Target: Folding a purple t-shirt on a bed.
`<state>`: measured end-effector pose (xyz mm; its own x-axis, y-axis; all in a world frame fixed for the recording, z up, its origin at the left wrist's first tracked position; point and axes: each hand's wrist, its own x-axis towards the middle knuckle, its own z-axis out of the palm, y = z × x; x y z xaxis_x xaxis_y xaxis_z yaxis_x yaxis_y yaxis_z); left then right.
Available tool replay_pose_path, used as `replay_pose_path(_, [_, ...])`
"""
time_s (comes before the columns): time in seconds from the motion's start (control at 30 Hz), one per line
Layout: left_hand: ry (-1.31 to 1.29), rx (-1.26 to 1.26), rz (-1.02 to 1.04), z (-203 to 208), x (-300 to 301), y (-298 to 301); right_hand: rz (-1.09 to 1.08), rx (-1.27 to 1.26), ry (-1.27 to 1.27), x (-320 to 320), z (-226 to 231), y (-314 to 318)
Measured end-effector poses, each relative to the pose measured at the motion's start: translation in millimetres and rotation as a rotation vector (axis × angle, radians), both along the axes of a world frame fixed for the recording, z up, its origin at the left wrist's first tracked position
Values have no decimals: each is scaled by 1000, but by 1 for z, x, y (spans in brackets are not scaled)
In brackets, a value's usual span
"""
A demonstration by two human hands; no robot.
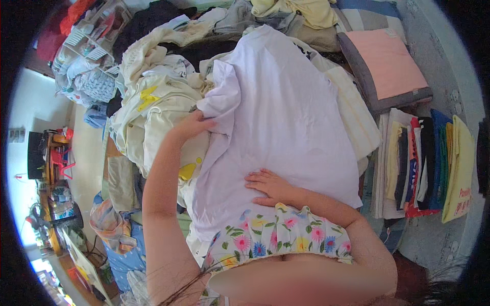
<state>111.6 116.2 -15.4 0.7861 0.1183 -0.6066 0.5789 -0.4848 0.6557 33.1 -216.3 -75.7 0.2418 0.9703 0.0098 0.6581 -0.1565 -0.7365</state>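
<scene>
A pale lavender-white T-shirt (pixel 286 102) lies spread in front of me, its bottom edge close to my body and its left part folded and rumpled. My left hand (pixel 195 125) is closed on the shirt's left edge, beside the rumpled sleeve. Low on the shirt, my right hand (pixel 270 186) rests flat with fingers stretched out toward the left, holding nothing. Beneath and left of the shirt is a heap of cream clothes (pixel 158 112) with yellow prints.
Folded clothes (pixel 429 163) stand upright in a row at the right. Behind them lies a pink and grey cushion (pixel 390 66). More piled garments (pixel 301 13) line the far side. White racks (pixel 92 43) stand far left, and a blue patterned cloth (pixel 127 260) lies near left.
</scene>
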Motion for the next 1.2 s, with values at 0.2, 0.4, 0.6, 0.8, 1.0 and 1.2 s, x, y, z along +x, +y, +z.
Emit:
replay_pose_path(0.2, [-626,220,-153,-51,9,-1,11,-10,9,1,2,0])
replay_pose_path(0.4, [-144,-552,428,-58,49,0,-20,-2,6,1,0,-2])
replay_pose_path(0.6, [-134,-484,656,-67,63,8,-16,18,10,-1,-1,-1])
replay_pose_path(0.8, [-631,424,528,18,39,67,-21,36,12,0,-3,-2])
replay_pose_path(1.0, [-840,723,633,66,4,136,-7,9,11,-1,4,-2])
replay_pose_path(1.2, [-369,551,686,25,-16,144,-20,-12,34,-4,8,2])
